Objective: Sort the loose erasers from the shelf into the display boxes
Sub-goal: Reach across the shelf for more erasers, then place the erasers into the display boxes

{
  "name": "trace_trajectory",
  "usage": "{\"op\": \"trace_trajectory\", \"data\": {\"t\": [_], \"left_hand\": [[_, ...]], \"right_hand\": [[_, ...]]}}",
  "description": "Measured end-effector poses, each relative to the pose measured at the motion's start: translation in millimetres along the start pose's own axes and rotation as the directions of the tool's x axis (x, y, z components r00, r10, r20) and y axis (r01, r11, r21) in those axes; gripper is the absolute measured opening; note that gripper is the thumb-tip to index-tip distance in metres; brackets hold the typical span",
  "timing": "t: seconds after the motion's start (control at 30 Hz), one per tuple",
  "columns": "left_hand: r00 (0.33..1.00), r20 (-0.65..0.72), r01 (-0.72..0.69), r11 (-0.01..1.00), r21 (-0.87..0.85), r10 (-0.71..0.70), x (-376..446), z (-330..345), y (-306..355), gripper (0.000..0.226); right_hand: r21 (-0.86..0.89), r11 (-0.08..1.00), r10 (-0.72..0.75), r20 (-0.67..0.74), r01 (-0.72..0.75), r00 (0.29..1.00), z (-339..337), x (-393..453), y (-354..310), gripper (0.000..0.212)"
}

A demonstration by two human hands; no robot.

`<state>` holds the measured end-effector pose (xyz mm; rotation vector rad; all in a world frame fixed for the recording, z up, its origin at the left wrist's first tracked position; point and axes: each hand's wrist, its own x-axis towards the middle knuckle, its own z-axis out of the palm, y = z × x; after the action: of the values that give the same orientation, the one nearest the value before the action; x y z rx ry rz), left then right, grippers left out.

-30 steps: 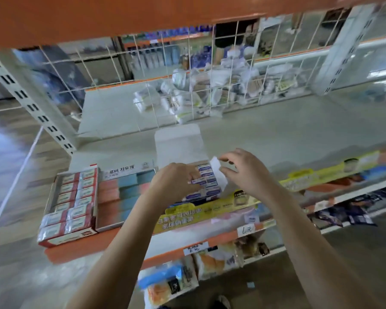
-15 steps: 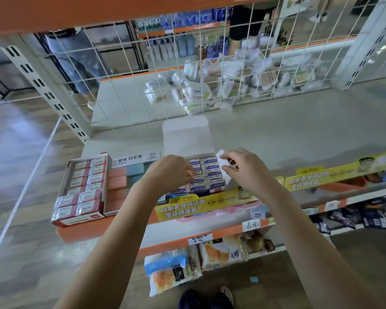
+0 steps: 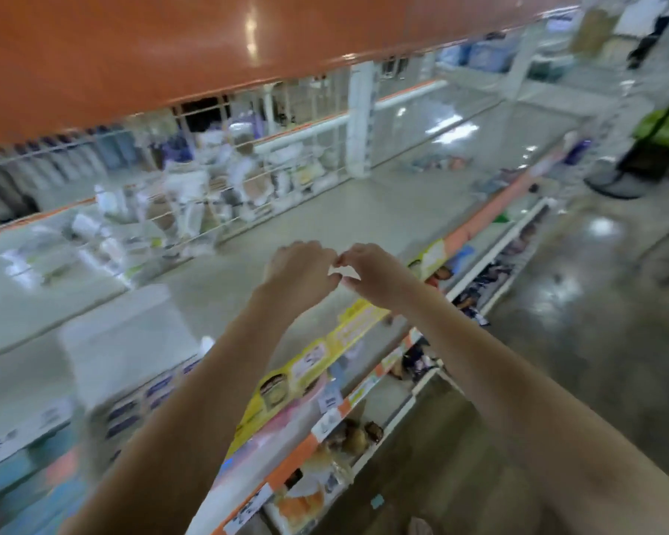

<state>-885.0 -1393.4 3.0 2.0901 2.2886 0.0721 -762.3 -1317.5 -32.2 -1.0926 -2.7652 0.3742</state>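
Holding our two hands together above the shelf [image 3: 364, 222], we pinch one small white object [image 3: 338, 273] between them: left hand [image 3: 300, 274] and right hand [image 3: 379, 276] both have fingers curled onto it, fingertips meeting. Blur keeps us from saying whether it is an eraser. Below-left of our left forearm sits one open display box [image 3: 140, 395] with blue-labelled erasers in rows, too smeared to count. Beyond our hands, a wire grid [image 3: 225, 195] backs the shelf.
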Motion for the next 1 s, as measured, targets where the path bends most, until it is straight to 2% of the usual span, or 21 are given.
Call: {"op": "trace_trajectory", "data": {"t": [0.2, 0.37, 0.47, 0.6, 0.73, 0.87, 1.0], "left_hand": [[0.998, -0.007, -0.055, 0.998, 0.038, 0.056, 127.9, 29.1, 105.6, 0.037], [0.999, -0.021, -0.030, 0.999, 0.017, 0.031, 218.5, 52.4, 172.0, 0.036], [0.999, -0.043, -0.025, 1.000, 0.018, 0.026, 253.0, 60.3, 189.3, 0.031], [0.998, -0.035, 0.051, 0.997, 0.058, -0.049, 303.6, 68.0, 178.1, 0.031], [0.992, -0.039, 0.118, 0.993, 0.028, -0.117, 361.0, 71.7, 151.5, 0.032], [0.980, -0.056, 0.194, 0.981, 0.001, -0.193, 415.8, 70.2, 117.6, 0.032], [0.969, -0.031, 0.243, 0.969, -0.051, -0.244, 453.4, 75.8, 89.1, 0.046]], "right_hand": [[-0.137, 0.983, 0.137, 0.078, -0.125, 0.988, -32.2, 21.9, 150.9, 0.045], [-0.108, 0.980, 0.177, 0.084, -0.167, 0.981, -47.5, 38.9, 256.4, 0.049], [-0.098, 0.981, 0.177, 0.094, -0.168, 0.980, -59.8, 56.4, 303.5, 0.048], [-0.075, 0.986, 0.153, 0.087, -0.147, 0.984, -68.6, 102.8, 344.8, 0.048], [-0.067, 0.994, 0.096, 0.096, -0.090, 0.991, -72.9, 160.0, 367.9, 0.046], [-0.085, 0.995, 0.055, 0.031, -0.052, 0.998, -84.1, 218.8, 379.2, 0.044], [-0.113, 0.993, 0.037, 0.036, -0.033, 0.999, -85.3, 264.2, 384.5, 0.048]]}}
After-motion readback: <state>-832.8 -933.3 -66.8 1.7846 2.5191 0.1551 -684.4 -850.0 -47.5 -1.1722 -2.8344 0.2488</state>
